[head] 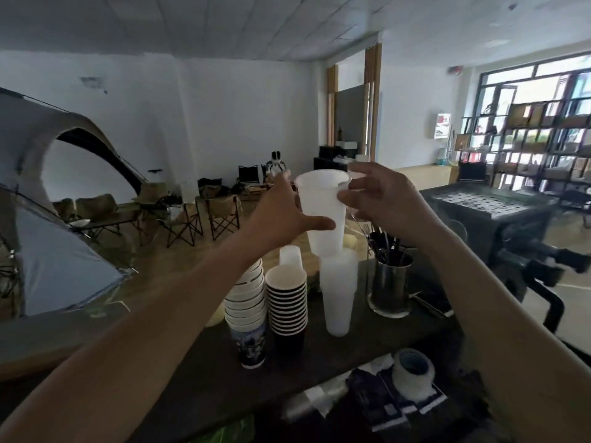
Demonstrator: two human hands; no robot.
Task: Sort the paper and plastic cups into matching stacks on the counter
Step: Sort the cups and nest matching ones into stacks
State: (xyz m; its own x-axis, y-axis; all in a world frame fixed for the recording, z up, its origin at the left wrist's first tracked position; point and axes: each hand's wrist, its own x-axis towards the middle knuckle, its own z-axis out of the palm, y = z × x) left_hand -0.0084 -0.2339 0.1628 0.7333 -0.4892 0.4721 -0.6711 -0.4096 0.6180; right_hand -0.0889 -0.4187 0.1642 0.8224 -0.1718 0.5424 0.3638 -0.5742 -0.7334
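Tape roll (414,370) nearest; left hand (281,212), right hand (380,199) grip cup (323,212); tin (390,289) beside stack (339,295).

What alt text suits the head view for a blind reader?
A left hand grips a translucent plastic cup over a plastic cup stack on a dark counter, the right hand close beside its rim. Two paper cup stacks stand left of it.

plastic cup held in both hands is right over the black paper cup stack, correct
No. In the head view the plastic cup, held by the left hand and right hand, is over the clear plastic stack, not the black paper cup stack beside it.
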